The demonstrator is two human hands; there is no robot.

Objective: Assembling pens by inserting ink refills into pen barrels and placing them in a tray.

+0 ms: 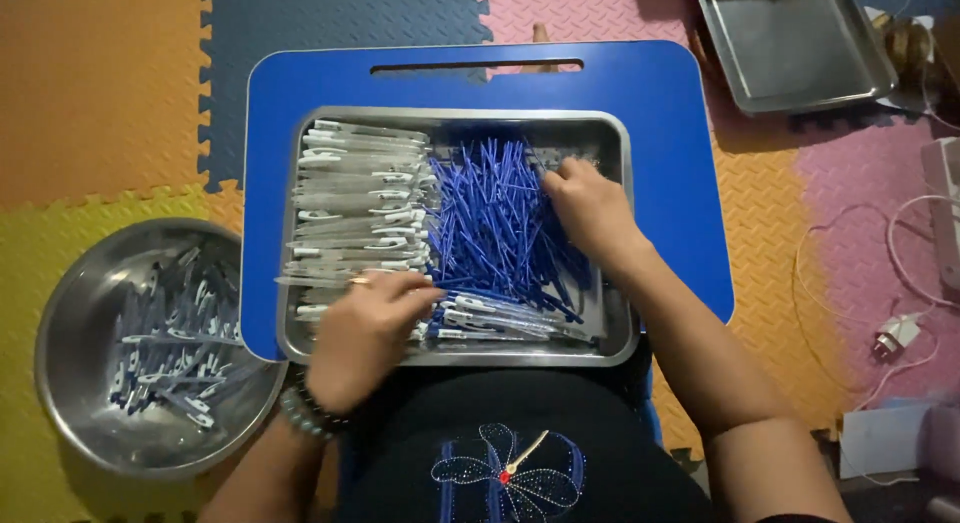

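Here, in the head view, a rectangular stainless-steel tray [612, 233] sits on a blue plastic lap board [680, 133] across the person's knees, over a floor of coloured foam mats [100, 93]. The tray holds a stack of clear plastic pen barrels with white clips [355, 198] on its left side, a loose heap of thin blue ink refills [490, 218] in the middle, and a few assembled pens [500, 321] lying along the near edge. The left hand [365, 328] rests at the near left of the tray, fingers curled narrowly around what looks like one barrel, though the grip itself is partly hidden by the knuckles. The right hand [592, 208] lies on the right of the blue heap with its fingertips pressed into the refills; whether it has pinched one I cannot tell. To the left on the mats stands a round steel bowl [70, 313] with finished pens in it, and a second, empty steel tray [790, 43] lies at the upper right beside a white charger and cable [895, 333]. To do this step well, I judge it best to pick a single refill cleanly from the heap's edge and keep the barrel steady and level so the two line up.
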